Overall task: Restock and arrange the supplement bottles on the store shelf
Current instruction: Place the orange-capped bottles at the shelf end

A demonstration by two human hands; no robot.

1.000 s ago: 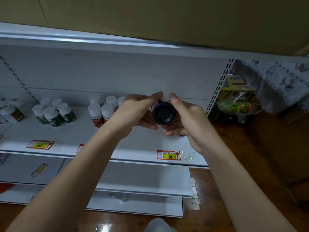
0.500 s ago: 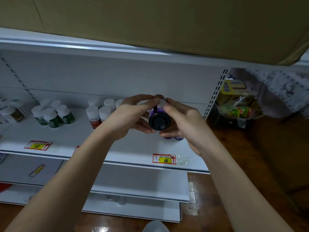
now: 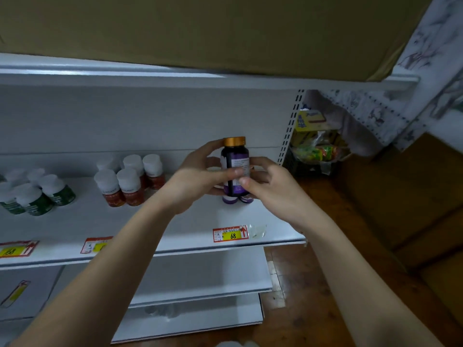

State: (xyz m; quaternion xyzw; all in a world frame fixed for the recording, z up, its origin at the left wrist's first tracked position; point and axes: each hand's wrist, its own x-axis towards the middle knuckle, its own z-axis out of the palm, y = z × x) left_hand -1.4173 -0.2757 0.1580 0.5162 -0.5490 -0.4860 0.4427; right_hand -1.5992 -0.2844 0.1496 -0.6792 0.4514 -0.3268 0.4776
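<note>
While both hands held it upright in the middle of the frame, the purple bottle (image 3: 235,169) with the gold cap stood just above two more purple bottles (image 3: 237,199), probably so its label could be turned to face front before it went down. The left hand (image 3: 198,180) wrapped its side and the right hand (image 3: 269,187) pinched it from the right. The hands hid most of those lower bottles on the white shelf (image 3: 175,221), and the label words were too small to read.
</note>
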